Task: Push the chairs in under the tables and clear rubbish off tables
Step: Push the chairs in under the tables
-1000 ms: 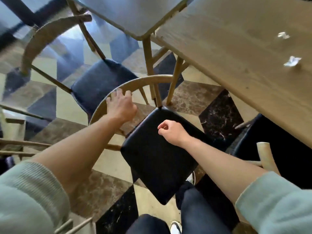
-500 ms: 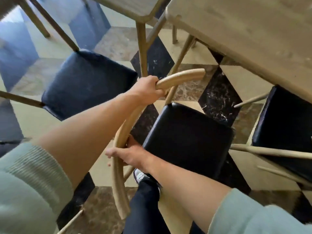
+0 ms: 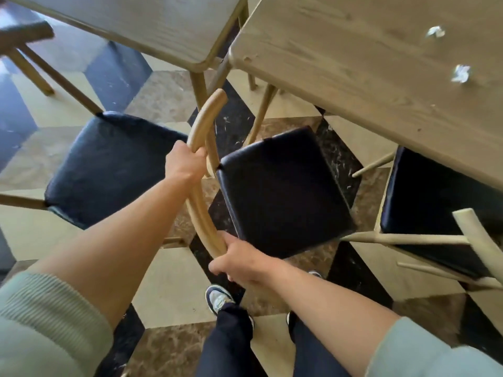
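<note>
Chair, centre: curved wooden backrest rail (image 3: 202,170) with black padded seat (image 3: 283,191), standing on the checkered marble floor (image 3: 168,284), the seat's far corner just under the near edge of the right-hand counter (image 3: 353,77). Left hand (image 3: 183,161): fingers wrapped around the rail's upper stretch. Right hand (image 3: 241,261): fingers curled around the rail's lower end. Both forearms bare, pale green sleeves pushed up. Rubbish: two crumpled white paper scraps (image 3: 460,73) and (image 3: 435,31), lying apart on the right-hand counter. Second wooden counter (image 3: 152,25) at upper left, its corner beside the first. Further black-seated chairs: one at left (image 3: 109,167), clear of its counter; one at right (image 3: 435,202), seat partly beneath the right-hand counter. Below: dark trousers, one sneaker (image 3: 217,297).
</note>
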Motion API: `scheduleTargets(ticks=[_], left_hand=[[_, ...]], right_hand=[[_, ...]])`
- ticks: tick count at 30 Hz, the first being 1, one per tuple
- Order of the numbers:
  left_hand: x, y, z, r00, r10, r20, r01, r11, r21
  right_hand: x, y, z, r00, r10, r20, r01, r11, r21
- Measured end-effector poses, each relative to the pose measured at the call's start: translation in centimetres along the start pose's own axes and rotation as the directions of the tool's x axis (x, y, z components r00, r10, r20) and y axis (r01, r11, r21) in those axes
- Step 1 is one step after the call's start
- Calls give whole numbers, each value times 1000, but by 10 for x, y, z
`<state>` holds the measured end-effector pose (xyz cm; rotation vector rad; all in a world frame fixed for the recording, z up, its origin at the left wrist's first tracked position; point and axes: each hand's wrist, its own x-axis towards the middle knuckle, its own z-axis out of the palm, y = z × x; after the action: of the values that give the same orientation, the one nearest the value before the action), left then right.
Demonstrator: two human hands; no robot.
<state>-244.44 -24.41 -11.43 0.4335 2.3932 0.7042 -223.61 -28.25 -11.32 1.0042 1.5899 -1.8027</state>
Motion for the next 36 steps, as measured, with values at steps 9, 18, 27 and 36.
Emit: scheduleTargets(ticks=[9, 18, 27, 36], left_hand=[[-41, 75, 84, 951, -285, 123, 303, 940, -159], [-70, 122, 138, 914, -317, 251, 374, 900, -226], [-52, 32, 34, 968, -195, 155, 211, 973, -90], [-4, -95, -173, 996, -42, -74, 57, 974, 221]], right_hand=[[-91, 66, -176, 974, -113, -199, -28, 804, -594], [-132, 120, -271, 854, -290, -431, -177, 618, -766], [-59, 10, -176, 672, -554, -492, 124, 739, -662], [40, -160, -26, 640, -611, -466, 139, 689, -712]])
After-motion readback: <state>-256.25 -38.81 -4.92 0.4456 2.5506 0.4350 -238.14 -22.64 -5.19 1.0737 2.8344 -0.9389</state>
